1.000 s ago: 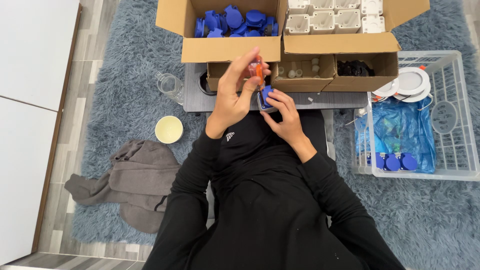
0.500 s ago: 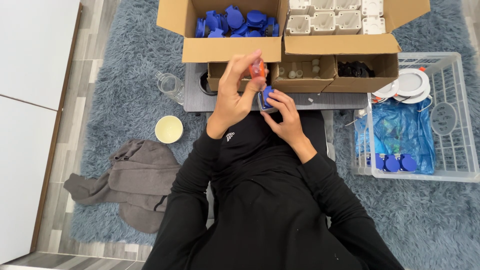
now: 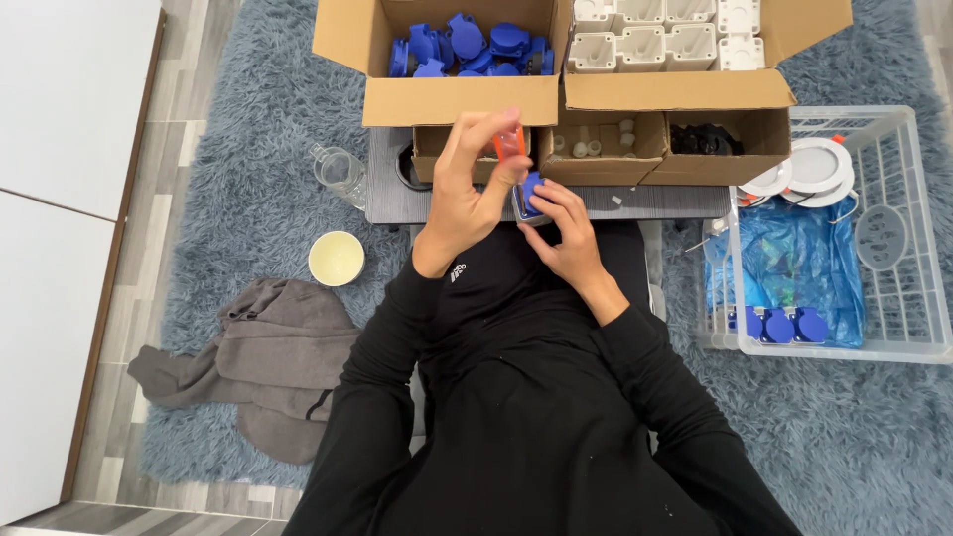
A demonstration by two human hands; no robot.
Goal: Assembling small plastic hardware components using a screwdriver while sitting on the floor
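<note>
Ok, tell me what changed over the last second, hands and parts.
Hardly anything. The left hand keeps its grip on the orange-handled tool, held upright over the blue and grey part that the right hand still holds; any shift is too slight to tell. Nothing was picked up or let go. The boxes, the cup and the white basket stayed put.

home floor workspace | shaggy blue rug [image 3: 248, 199] | cardboard parts boxes [image 3: 457, 94] | plastic crate [image 3: 923, 248]
</note>
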